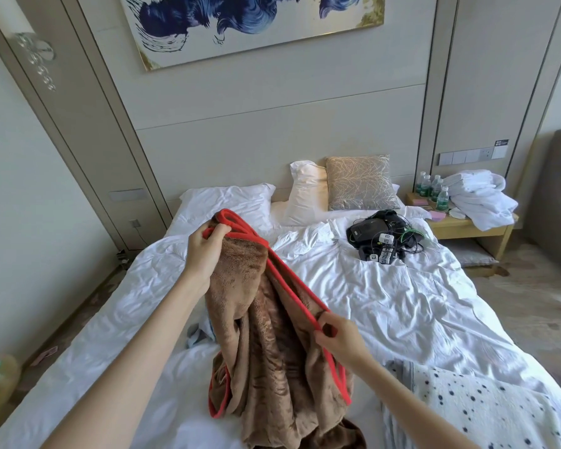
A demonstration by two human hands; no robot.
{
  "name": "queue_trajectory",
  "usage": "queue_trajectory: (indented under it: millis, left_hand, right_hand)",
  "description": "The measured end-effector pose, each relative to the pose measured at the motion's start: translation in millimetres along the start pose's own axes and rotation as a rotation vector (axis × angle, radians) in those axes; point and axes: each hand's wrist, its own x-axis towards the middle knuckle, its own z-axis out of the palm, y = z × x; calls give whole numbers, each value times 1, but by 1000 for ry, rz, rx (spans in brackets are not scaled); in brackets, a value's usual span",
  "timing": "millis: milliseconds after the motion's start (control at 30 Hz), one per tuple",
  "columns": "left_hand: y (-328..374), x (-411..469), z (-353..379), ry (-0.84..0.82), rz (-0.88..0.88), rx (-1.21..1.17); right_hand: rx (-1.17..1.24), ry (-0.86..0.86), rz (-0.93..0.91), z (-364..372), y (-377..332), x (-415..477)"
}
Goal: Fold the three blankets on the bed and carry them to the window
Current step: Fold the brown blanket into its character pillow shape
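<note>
Brown blanket gripped by left fingers, right fingers.

Blanket on bed, cloth perhaps behind

Bright, soft daylight from the right; sharp focus, soft shadows, walls bowing at the edges.

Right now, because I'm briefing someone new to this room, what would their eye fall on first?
The brown fleece blanket with red trim, held up over the white duvet: the left hand grips a bunched corner, the right hand pinches the red edge. Behind it, a tangle of black electronics and cables lies on the duvet, and a dotted white blanket lies at near right.
</note>
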Motion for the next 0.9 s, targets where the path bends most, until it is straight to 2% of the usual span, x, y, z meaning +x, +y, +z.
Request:
queue_trajectory:
  millis: [233,367,467,533,667,800,900]
  left_hand:
    - [-36,11,-37,108,-70,63]
    - [-61,7,-46,112,-162,226]
    - [-74,-2,-48,-47,-232,443]
    - [-74,-9,-43,-140,-197,514]
    - [-47,-25,-13,-328,-29,363]
    - [-27,-43,30,-524,128,428]
    - [-20,-51,51,-567,220,468]
  right_hand:
    - [73,170,-10,-79,-1,30]
    - [107,228,-85,-108,-25,48]
    - [87,200,-133,-121,-48,53]
    - [1,148,-169,-126,-60,57]
    - [-157,-21,-269,-126,-89,63]
    - [-107,-139,-382,-115,-121,64]
    - [-53,-164,-406,-112,-132,63]
